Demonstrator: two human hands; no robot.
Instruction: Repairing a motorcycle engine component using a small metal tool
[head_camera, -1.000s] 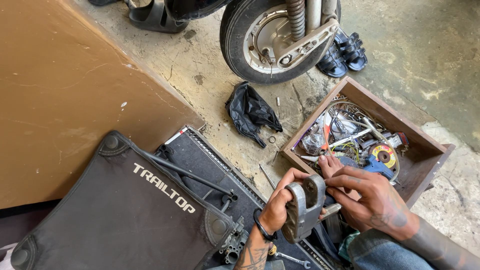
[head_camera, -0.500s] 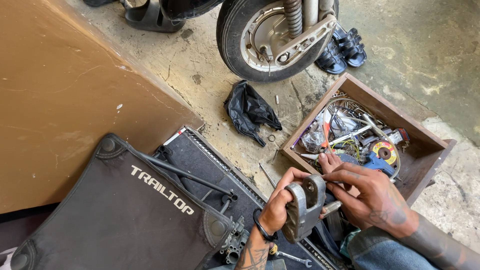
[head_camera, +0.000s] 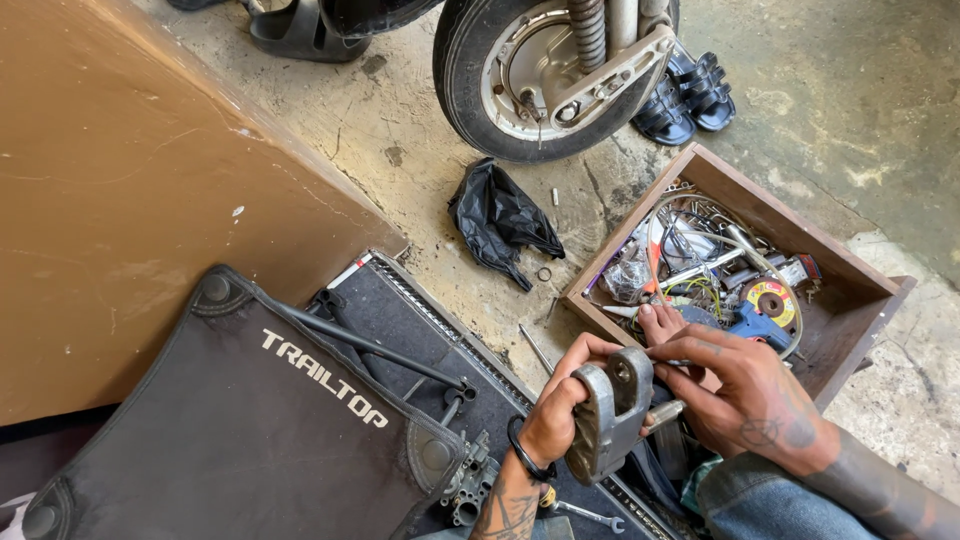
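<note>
While left hand grips grey metal bracket steady | right hand fingertips pinch its top | wooden parts box just beyond

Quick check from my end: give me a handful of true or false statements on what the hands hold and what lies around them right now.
1. The left hand grips a grey cast-metal bracket. True.
2. The right hand rests far from the bracket, inside the box. False: its fingers touch the bracket's top edge.
3. The brown wooden box of tools and parts sits to the right of the hands. True.
4. The crumpled black plastic bag lies inside the box. False: it lies on the concrete floor, left of the box.
5. A black rubber wheel stands at the top of the view. True.
</note>
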